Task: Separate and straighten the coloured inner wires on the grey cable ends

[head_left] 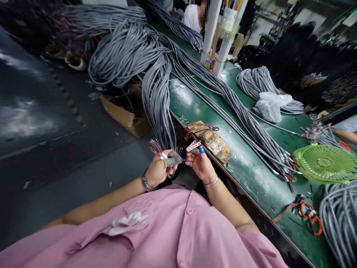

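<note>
My left hand (158, 170) is closed around the end of a grey cable (173, 160), with several coloured inner wires (155, 147) fanning out above the fist. My right hand (201, 164) pinches thin wire ends beside that cable, holding a small pinkish clip-like tool (193, 146); one fingertip wears blue tape. Both hands hover in front of my pink shirt, just off the near edge of the green bench (195, 108). A thick bundle of grey cables (156, 96) hangs off the bench edge down toward my left hand.
Long grey cable bundles (237, 108) run along the bench. A taped brown block (214, 141) lies near my hands. A green fan cover (326, 163), a white plastic bag (269, 106) and a cardboard box (125, 115) on the floor are around. Another person's arm (346, 134) shows at right.
</note>
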Demonstrator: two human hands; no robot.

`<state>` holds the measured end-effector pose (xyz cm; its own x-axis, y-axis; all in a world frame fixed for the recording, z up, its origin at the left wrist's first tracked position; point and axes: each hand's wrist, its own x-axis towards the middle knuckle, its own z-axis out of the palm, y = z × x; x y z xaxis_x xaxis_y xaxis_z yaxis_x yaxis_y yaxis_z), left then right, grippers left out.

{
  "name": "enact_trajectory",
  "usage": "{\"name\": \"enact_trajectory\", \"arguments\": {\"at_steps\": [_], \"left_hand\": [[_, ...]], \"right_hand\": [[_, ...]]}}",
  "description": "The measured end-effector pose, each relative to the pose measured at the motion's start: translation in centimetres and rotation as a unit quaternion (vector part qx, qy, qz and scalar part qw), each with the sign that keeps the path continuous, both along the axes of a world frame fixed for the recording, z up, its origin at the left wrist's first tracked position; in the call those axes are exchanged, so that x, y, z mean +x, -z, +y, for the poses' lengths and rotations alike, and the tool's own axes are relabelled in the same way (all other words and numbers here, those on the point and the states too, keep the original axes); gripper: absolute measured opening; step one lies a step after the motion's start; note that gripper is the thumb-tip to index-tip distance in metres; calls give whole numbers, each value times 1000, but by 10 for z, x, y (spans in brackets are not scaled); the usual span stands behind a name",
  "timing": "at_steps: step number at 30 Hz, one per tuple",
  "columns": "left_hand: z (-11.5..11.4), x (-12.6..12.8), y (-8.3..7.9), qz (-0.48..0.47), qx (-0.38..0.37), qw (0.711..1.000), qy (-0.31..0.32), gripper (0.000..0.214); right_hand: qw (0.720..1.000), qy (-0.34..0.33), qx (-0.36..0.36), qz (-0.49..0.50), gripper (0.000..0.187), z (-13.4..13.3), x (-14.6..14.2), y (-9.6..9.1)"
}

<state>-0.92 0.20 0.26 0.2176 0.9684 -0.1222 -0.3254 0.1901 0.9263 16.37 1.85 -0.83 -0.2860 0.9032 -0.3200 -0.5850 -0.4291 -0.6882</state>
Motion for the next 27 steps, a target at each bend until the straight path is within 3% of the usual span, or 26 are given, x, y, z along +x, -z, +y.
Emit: {"name": "enact_trajectory", "arguments": {"at_steps": [6, 13, 22, 27], "left_hand": [[8, 6, 1, -19, -11, 999, 30, 19], [14, 12, 9, -6, -13, 999, 41, 15], [14, 13, 11, 23, -28, 999, 31, 16], [12, 11, 10, 26, -23, 999, 21, 18]], "right_hand": [[997, 45, 53, -28, 39, 11, -6, -8], [994, 94, 46, -19, 35, 12, -14, -4], [993, 110, 48, -17, 37, 12, -16, -5], [997, 76, 18, 7, 38, 10, -15, -9]]}}
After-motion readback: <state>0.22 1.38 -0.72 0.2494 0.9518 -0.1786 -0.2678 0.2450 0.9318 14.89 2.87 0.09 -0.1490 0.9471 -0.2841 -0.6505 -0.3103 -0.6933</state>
